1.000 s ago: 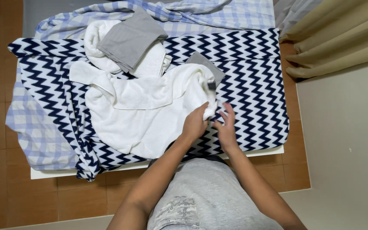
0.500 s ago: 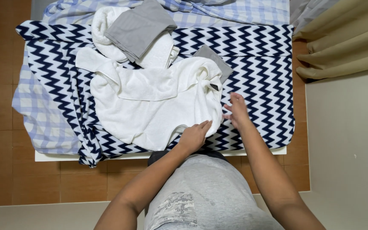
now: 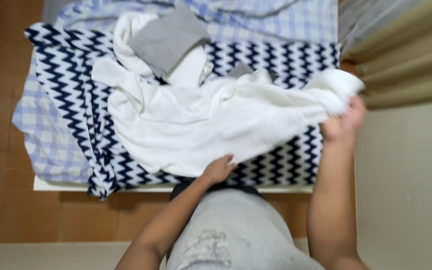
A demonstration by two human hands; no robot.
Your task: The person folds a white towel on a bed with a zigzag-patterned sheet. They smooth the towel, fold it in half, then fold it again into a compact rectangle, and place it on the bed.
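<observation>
The right hand (image 3: 343, 122) is out at the right side of the bed (image 3: 51, 184), its grip closed around a bunched corner of the white garment (image 3: 211, 127), pulling that end up and outward so the cloth stretches in a long band from the middle of the bed to the hand; the picture is blurred here, so which part of the garment it holds is hard to tell, perhaps a sleeve or hem. The left hand (image 3: 218, 170) lies at the near edge of the garment, fingers curled over its lower border close to the person's body; its grip looks lightly shut on the cloth, pinning it down rather than lifting it. The white garment is spread across the navy and white zigzag cloth (image 3: 71, 105) that covers most of the bed; beneath that lies a pale blue checked sheet (image 3: 46, 135), showing at the left and along the far edge. At the far side, touching the garment's upper part, sits a folded grey cloth (image 3: 168, 40) on top of other white laundry (image 3: 126, 35); beige curtains (image 3: 401, 55) hang at the right, and a brown tiled floor (image 3: 6, 210) shows at the left.
</observation>
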